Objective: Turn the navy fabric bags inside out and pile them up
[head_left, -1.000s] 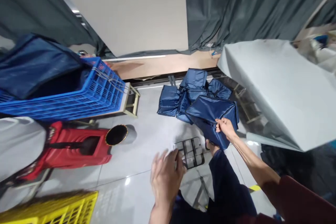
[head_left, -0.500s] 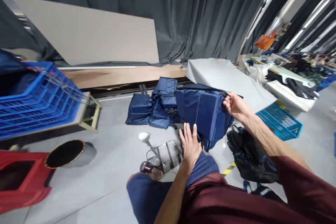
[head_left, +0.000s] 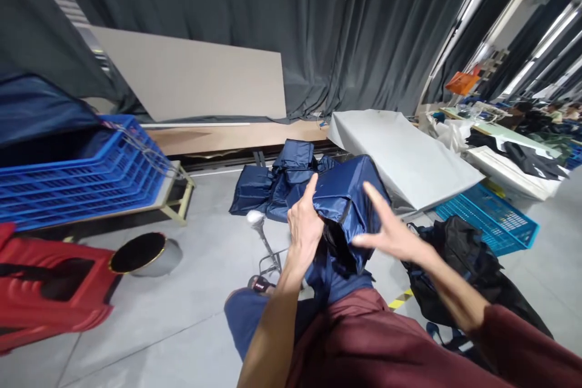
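While the left hand (head_left: 304, 227) grips the navy fabric bag (head_left: 348, 200) above the person's lap and the right hand (head_left: 390, 231) hangs open beside it, like bags (head_left: 273, 179) lie heaped on the grey floor (head_left: 182, 309) before dark curtains (head_left: 273, 18).

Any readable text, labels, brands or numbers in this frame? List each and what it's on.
None readable.
Sandal strap by the stool: a small white mark, too blurred to read.
Navy fabric bag gripped by the left hand, with the open right hand beside it: no print visible.
Blue crates, red plastic item: no lettering visible.
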`<state>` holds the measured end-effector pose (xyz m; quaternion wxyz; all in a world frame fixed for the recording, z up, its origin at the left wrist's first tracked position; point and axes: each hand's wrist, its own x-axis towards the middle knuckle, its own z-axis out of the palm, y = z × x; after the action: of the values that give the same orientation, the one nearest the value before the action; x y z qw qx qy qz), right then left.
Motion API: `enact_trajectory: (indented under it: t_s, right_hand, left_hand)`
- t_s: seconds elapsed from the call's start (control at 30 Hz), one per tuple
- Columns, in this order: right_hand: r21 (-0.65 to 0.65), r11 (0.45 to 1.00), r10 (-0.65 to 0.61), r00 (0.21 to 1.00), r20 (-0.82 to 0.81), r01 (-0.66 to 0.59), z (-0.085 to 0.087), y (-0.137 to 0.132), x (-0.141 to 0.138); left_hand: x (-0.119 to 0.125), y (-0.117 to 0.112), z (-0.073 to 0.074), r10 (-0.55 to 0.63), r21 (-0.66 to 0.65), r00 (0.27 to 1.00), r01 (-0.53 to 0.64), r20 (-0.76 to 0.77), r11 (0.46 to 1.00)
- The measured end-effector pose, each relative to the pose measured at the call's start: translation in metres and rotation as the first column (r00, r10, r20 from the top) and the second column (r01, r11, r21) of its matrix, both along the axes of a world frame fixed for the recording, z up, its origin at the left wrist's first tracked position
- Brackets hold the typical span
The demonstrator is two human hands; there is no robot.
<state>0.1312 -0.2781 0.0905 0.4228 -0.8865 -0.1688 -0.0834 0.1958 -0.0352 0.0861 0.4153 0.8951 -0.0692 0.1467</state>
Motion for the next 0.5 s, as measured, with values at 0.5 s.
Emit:
enact_trajectory:
  t_s: [0.5]
  right_hand:
    - [0.078,0.839,-0.519,0.748,0.414,0.539,-0.017,-0.003,0.121]
  left_hand:
    - [0.005,0.001,0.045,0.054,0.116,0.994,-0.042,-0.098,0.992]
